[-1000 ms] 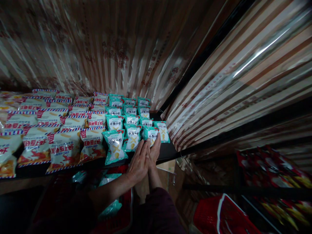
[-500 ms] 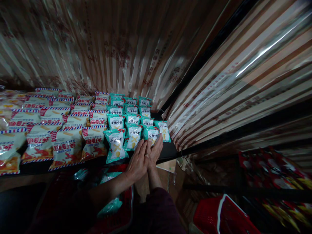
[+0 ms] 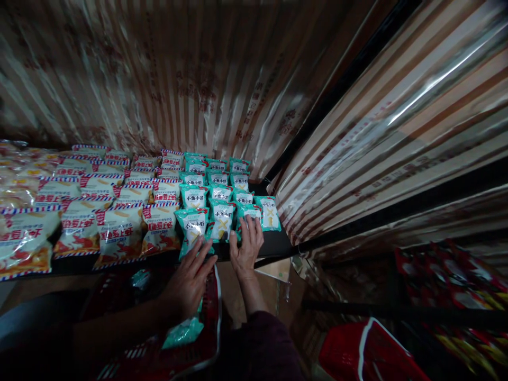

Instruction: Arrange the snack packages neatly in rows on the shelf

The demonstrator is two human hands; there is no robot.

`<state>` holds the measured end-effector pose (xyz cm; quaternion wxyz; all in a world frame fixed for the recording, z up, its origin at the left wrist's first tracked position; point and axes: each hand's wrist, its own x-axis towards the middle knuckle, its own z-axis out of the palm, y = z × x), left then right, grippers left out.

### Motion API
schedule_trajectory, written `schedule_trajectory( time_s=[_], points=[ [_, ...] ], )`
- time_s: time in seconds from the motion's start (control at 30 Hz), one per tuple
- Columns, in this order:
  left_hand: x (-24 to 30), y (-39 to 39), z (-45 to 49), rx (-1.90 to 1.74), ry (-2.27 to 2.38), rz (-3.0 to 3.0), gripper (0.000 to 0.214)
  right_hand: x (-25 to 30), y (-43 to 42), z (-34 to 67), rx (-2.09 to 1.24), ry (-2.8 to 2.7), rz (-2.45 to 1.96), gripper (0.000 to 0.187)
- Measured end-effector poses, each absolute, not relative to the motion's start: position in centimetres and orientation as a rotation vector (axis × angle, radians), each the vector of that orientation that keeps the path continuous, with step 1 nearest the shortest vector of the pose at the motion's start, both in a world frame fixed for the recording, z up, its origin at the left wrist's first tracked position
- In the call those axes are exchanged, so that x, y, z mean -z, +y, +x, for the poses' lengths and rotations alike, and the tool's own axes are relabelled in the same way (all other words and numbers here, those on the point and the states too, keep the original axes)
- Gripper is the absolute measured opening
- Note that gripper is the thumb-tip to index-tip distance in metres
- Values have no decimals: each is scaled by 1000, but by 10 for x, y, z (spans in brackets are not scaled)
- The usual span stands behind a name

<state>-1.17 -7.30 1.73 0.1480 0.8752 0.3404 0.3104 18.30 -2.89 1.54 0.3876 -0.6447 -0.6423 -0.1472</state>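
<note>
Rows of teal-and-white snack bags stand at the right end of a black shelf (image 3: 278, 244). My left hand (image 3: 192, 280) lies over the lower part of the front-left teal snack bag (image 3: 193, 219), its fingers spread. On the front of another teal bag (image 3: 248, 212), my right hand (image 3: 246, 248) rests with its fingers stretched out and slightly apart. Between the two hands a further teal bag (image 3: 222, 214) shows. One more teal bag (image 3: 271, 211) leans at the right end of the row. Neither hand grips anything.
White snack bags (image 3: 121, 227) with red-and-blue striped edges fill the shelf to the left. Below is a red basket (image 3: 216, 317) with a teal packet (image 3: 184, 333) inside. Another red basket (image 3: 369, 354) stands lower right. Striped plastic sheeting (image 3: 222, 95) hangs behind.
My hands were together at the front-right teal bag. Now they are apart: the left has moved left to the front-left bag, while the right stays near its place.
</note>
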Motion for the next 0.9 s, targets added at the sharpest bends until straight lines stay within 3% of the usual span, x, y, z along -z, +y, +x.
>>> schedule_trajectory(
  time_s=[0.33, 0.9],
  points=[
    [0, -57, -30, -840, 974, 2717, 58, -11, -21, 176, 412, -1717, -1605, 37],
    [-1, -35, -43, -1004, 818, 2697, 39, -9, -17, 170, 532, -1753, -1584, 28]
  ],
)
